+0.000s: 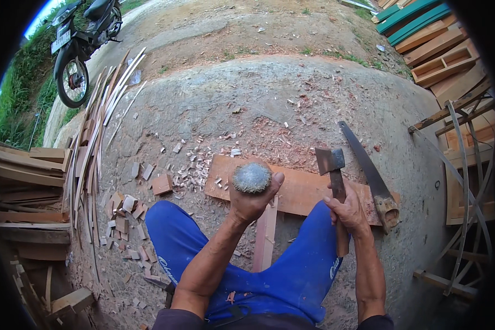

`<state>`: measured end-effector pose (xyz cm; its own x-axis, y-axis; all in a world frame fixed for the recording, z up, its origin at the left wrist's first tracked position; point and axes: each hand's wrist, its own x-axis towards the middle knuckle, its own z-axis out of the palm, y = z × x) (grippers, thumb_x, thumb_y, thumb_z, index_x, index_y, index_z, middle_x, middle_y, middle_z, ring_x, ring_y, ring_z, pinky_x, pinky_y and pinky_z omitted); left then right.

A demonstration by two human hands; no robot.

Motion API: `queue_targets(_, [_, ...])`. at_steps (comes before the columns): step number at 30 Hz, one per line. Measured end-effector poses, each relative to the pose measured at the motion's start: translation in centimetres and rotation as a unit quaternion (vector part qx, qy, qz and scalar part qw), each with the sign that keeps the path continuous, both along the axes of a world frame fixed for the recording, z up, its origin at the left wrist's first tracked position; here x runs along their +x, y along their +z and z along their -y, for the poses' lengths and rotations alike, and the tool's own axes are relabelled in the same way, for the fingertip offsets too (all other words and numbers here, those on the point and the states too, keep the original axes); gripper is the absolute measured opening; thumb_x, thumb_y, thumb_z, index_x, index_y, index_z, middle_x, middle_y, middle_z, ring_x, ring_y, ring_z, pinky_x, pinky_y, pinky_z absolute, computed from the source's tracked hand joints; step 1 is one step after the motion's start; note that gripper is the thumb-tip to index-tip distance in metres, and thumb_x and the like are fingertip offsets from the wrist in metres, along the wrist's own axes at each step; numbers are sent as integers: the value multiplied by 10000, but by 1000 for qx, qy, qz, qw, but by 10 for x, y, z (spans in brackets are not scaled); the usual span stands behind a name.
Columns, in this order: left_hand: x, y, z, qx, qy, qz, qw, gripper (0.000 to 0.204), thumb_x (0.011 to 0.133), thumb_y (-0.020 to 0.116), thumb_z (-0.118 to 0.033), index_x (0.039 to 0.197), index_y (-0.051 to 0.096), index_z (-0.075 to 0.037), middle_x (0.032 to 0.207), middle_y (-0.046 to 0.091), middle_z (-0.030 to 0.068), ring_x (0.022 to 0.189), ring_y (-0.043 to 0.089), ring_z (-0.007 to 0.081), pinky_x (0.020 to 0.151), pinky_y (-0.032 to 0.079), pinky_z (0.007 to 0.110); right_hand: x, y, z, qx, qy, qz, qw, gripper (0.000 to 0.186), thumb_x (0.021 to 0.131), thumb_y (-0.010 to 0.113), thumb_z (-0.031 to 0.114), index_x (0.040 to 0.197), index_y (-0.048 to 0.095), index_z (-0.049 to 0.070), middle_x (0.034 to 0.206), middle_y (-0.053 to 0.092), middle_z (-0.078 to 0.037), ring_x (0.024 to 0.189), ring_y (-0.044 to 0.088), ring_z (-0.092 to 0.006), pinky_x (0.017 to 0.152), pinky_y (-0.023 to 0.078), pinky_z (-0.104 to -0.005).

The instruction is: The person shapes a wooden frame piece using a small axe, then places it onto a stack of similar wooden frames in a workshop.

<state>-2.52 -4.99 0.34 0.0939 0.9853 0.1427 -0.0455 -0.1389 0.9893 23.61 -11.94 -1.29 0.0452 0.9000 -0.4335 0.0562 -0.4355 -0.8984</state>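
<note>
My left hand (253, 203) is closed round a mallet (251, 177) whose round grey end, frayed at the rim, faces up; its handle is hidden. My right hand (349, 210) grips a hatchet (330, 160) by its wooden handle, with the metal head upward and the blade toward the left. Beneath both hands a reddish plank (300, 190) lies crosswise on the ground. A narrow wooden strip (265, 236) runs from the plank back between my knees. Beside my right hand rests a handsaw (368, 168), its wooden grip over the plank's right end.
Small offcuts (122, 223) and wood chips (195, 173) litter the concrete around my left knee. Long thin strips (93, 143) lie at the left, next to stacked boards (30, 220). A motorbike (85, 41) stands far left. Wooden frames (445, 63) and a rack (465, 181) line the right.
</note>
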Motion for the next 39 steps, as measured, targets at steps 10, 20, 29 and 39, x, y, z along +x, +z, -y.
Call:
queue_targets(10, [20, -25, -12, 62, -129, -145, 979, 196, 875, 765, -154, 859, 602, -46, 708, 615, 23, 642, 589, 103, 579, 487, 295, -17, 24, 22, 29, -17, 32, 999, 511, 892, 718, 152, 1310, 479, -16, 738, 572, -27, 523, 550, -103, 463, 455, -269])
queue_targets(20, [15, -59, 19, 163, -62, -203, 964, 193, 838, 733, -137, 1007, 689, -56, 897, 684, 79, 855, 667, 259, 760, 529, 412, -54, 141, 11, 375, 230, 494, 750, 573, 887, 609, 44, 1429, 425, 35, 928, 675, -226, 766, 717, -362, 611, 559, -447])
queue_targets(29, [37, -27, -57, -138, -179, 104, 969, 111, 886, 696, -124, 902, 696, -15, 859, 733, 99, 780, 700, 215, 685, 553, 333, -63, 122, 34, 215, 157, 364, 893, 472, 879, 639, 114, 1325, 500, 46, 970, 666, -278, 887, 663, -479, 741, 539, -513])
queue_targets(39, [-8, -49, 110, 339, -300, -96, 887, 221, 773, 825, -94, 784, 606, -73, 746, 627, 76, 642, 614, 270, 592, 489, 385, -51, 91, 51, 126, 47, 252, 958, 516, 885, 695, 118, 1360, 511, 34, 1055, 693, -196, 964, 703, -309, 862, 528, -397])
